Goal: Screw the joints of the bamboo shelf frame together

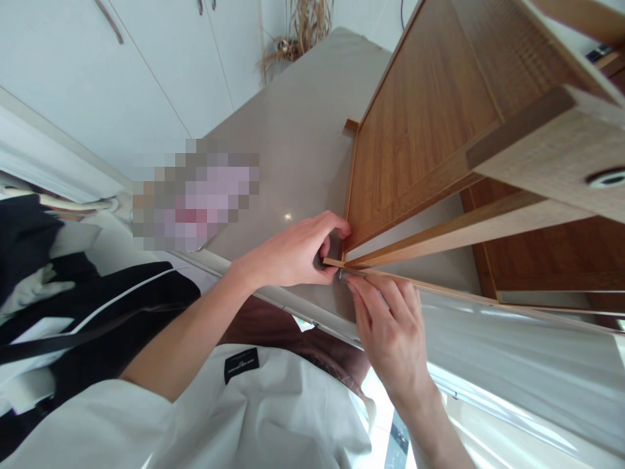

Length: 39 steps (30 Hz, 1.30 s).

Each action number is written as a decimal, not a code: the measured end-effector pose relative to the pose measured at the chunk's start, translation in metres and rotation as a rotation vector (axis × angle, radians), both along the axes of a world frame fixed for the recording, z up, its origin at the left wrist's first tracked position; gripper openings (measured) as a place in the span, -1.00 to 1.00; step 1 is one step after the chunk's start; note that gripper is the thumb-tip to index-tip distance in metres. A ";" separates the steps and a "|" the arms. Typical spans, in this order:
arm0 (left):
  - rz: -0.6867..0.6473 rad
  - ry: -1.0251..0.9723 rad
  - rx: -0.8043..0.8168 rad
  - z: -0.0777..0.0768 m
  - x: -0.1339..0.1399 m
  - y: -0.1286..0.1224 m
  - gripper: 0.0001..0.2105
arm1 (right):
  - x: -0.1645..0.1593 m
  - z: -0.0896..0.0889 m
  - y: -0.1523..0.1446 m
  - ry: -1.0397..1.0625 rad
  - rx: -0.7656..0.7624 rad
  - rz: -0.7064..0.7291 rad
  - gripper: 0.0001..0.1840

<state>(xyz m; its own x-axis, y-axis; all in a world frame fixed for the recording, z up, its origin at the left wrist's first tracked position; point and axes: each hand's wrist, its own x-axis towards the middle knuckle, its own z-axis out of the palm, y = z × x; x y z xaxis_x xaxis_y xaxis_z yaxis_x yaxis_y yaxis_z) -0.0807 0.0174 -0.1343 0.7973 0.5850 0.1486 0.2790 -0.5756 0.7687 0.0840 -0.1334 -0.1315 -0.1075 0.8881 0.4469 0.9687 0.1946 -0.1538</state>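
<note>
At the far left, dark clothing (112,306) is seen, and beyond it white cupboards (146,39) are ranged along the left edge of a grey tabletop (293,124). Near the tabletop's left corner, a pinkish-purple thing (215,189) is hidden by coarse blocks, and what it is cannot be told. Lower down, a white shirt (288,397) with a black label (241,365) is worn by the person. Dried stalks (307,23) are seen at the tabletop's far end.

Near the front edge, the left hand (303,251) is curled around the lower corner of a wooden unit (420,143), whose short strip end (333,262) is held between thumb and fingers. Just right of it, a small greyish piece (343,275) is pinched against that corner by the fingertips of the right hand (393,319); its exact shape is too small to tell.

The wooden unit is stood, tilted in view, along the tabletop's right side, with slatted bars below its broad panel. At the far right, a round fitting (608,178) is set in its pale wooden end.
</note>
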 end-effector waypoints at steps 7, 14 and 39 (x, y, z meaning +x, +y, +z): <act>0.015 0.020 0.004 0.000 0.000 -0.001 -0.56 | 0.003 -0.007 -0.001 0.065 0.017 -0.041 -0.77; 0.022 0.029 0.007 0.000 0.000 -0.001 -0.57 | 0.005 -0.012 -0.001 0.122 -0.012 -0.089 -0.84; 0.024 0.037 -0.028 0.002 0.001 -0.001 -0.58 | 0.004 -0.009 -0.001 0.057 -0.057 -0.006 -0.73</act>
<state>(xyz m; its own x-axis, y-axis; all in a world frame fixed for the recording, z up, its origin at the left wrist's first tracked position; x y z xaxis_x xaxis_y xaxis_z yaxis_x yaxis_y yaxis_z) -0.0799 0.0169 -0.1323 0.7874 0.6078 0.1029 0.3209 -0.5467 0.7734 0.0882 -0.1344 -0.1408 -0.0779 0.9129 0.4007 0.9592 0.1781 -0.2194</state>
